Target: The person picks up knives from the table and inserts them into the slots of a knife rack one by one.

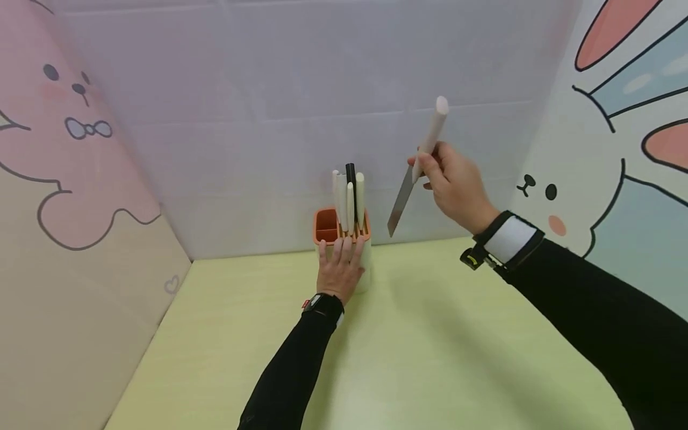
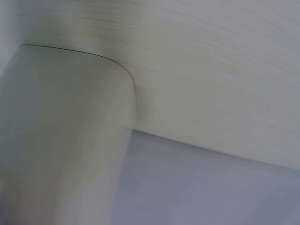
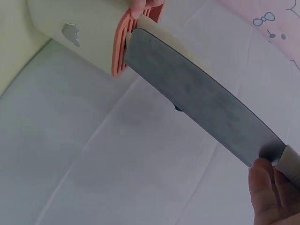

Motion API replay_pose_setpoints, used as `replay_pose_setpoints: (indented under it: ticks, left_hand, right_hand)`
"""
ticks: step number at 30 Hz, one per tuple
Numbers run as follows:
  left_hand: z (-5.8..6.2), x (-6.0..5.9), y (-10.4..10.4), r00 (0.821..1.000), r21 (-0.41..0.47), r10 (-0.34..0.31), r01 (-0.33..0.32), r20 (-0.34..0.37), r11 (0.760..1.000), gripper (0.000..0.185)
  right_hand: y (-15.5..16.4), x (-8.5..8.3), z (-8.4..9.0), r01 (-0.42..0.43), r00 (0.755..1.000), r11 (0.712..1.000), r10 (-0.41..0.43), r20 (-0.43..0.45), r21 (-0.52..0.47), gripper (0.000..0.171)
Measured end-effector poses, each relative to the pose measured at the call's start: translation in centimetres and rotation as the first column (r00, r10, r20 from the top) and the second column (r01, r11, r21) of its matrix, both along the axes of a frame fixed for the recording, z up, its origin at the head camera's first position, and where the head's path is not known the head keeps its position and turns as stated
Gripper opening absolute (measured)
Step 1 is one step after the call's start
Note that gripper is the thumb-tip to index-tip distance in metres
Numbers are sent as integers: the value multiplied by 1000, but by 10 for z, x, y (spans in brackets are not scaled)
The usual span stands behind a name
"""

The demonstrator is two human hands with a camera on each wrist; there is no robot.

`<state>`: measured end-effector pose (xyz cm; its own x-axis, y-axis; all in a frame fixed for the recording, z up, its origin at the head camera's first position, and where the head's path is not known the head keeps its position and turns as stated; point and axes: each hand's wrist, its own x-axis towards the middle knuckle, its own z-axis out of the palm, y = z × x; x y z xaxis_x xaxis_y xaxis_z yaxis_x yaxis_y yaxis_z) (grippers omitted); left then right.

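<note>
- A knife (image 1: pixel 416 179) is gripped by the right hand (image 1: pixel 457 185), blade down, above and right of the knife block (image 1: pixel 344 254).
- The block is pressed by the flat-fingered left hand (image 1: pixel 338 269).
- The block stands on the table (image 1: pixel 430 346).

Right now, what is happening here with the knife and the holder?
A person in black sleeves stands at a pale green table. The left hand rests on the front of a cream and orange knife block, which holds several utensils with handles up. The right hand holds a knife in the air to the right of the block, blade pointing down, not in a slot.
</note>
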<state>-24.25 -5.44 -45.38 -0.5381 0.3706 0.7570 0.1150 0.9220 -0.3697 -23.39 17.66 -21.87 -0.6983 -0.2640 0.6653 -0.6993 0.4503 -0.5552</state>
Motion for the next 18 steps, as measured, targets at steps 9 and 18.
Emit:
replay_pose_setpoints:
  ticks: [9,18]
  left_hand:
    - [1,2,-3,1000,10,-4,4,7,1000,88]
    - [0,1,9,999,19,-19,18,39,1000,91]
  right_hand:
    - [-33,-22,9,-43,998,998,41,52,35,35]
    - [-37,-32,-5,-22,999,997,19,40,68,38]
